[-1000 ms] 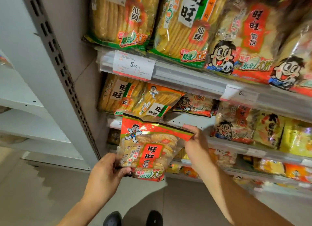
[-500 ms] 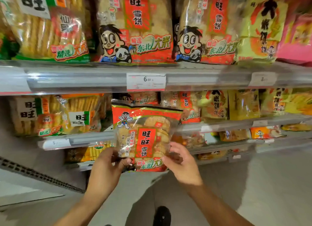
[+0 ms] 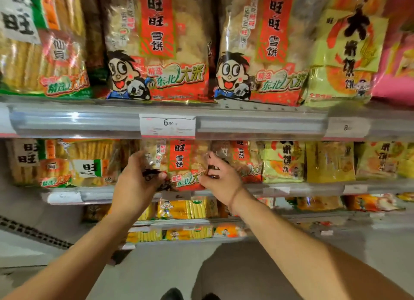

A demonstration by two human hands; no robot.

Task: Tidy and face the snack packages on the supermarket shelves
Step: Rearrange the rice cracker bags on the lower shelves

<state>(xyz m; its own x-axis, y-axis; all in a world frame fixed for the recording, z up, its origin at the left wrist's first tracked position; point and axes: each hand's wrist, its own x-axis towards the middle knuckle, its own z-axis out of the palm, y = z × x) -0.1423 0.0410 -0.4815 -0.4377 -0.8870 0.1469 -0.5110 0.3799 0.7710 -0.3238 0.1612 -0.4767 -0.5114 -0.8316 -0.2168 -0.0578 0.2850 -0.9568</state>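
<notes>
Both hands, left hand (image 3: 136, 178) and right hand (image 3: 220, 176), grip red rice-cracker bag (image 3: 181, 165), seating it on shelf (image 3: 291, 189); next: square it, label forward.

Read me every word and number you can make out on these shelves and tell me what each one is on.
"旺旺 雪饼" and "精选 东北大米": red snack bag on the top shelf, and its twin.
"旺旺 雪饼": held bag, gripped by left hand and right hand.
"6.50": price tag.
"仙贝": green-edged bag.
Other tags: too blurred.

"旺旺 雪饼" on red snack packages (image 3: 156, 42); "6.50" on shelf price tag (image 3: 167, 126).
</notes>
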